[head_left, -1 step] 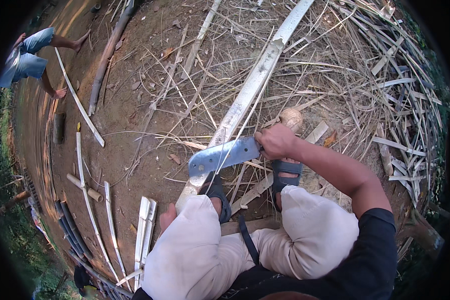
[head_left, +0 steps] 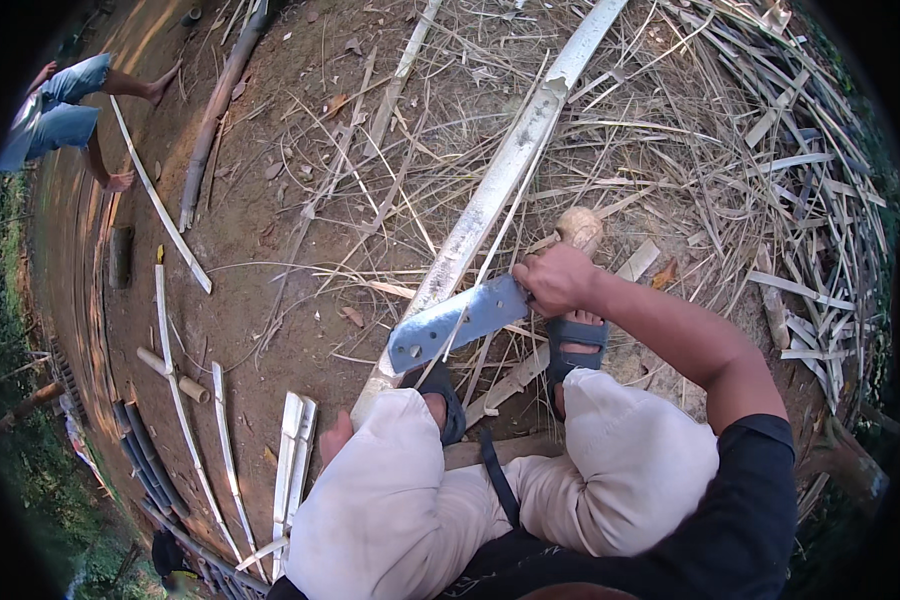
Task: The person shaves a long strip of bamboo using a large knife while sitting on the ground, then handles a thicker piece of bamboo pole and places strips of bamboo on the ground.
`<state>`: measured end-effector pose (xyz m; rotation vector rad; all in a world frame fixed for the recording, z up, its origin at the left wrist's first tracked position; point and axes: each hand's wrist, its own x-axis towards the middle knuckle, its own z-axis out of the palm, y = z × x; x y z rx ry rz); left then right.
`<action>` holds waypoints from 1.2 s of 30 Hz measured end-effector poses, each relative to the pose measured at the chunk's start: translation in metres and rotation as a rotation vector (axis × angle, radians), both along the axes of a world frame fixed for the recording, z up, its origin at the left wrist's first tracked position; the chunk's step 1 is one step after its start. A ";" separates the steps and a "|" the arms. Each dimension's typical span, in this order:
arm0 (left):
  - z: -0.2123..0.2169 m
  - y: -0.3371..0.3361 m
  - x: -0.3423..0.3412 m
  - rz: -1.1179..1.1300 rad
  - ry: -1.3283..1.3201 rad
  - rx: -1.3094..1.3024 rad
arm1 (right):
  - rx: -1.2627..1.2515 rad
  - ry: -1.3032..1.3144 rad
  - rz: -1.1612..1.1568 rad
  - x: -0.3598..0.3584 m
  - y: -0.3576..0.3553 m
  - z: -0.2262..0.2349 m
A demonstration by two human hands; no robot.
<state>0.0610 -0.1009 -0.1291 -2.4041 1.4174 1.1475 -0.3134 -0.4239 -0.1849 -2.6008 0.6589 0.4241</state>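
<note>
My right hand (head_left: pixel 558 280) is closed round the handle of a machete with a wide metal blade (head_left: pixel 458 322). The handle's round wooden end (head_left: pixel 579 230) sticks out beyond the fist. The blade points left and lies across a long, pale split bamboo strip (head_left: pixel 482 210), which runs from beside my left knee up to the far edge. A thin sliver (head_left: pixel 457 335) passes over the blade. Of my left hand (head_left: pixel 337 437), only a part shows beside my left knee, near the strip's close end; its fingers are hidden.
My sandalled feet (head_left: pixel 576 345) stand on either side of the blade's near edge. Shavings (head_left: pixel 660 150) litter the ground, piled thickest at right. Bamboo strips (head_left: pixel 292 455) and dark poles (head_left: pixel 150 460) lie at left. Another person's bare legs (head_left: pixel 95 160) show at far left.
The machete has shifted slightly right, its blade tip dropping closer to my left foot. My right hand has moved a little with it. The left hand looks nearly unchanged.
</note>
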 end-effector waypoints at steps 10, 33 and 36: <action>-0.001 0.016 0.011 0.015 -0.002 0.006 | -0.073 0.027 -1.017 -0.074 -0.143 0.016; -0.015 0.045 0.054 -0.006 -0.028 0.060 | 0.036 0.126 -0.953 -0.066 -0.075 -0.033; -0.016 0.045 0.061 -0.062 -0.051 0.029 | 0.012 0.099 -0.888 -0.052 -0.046 -0.045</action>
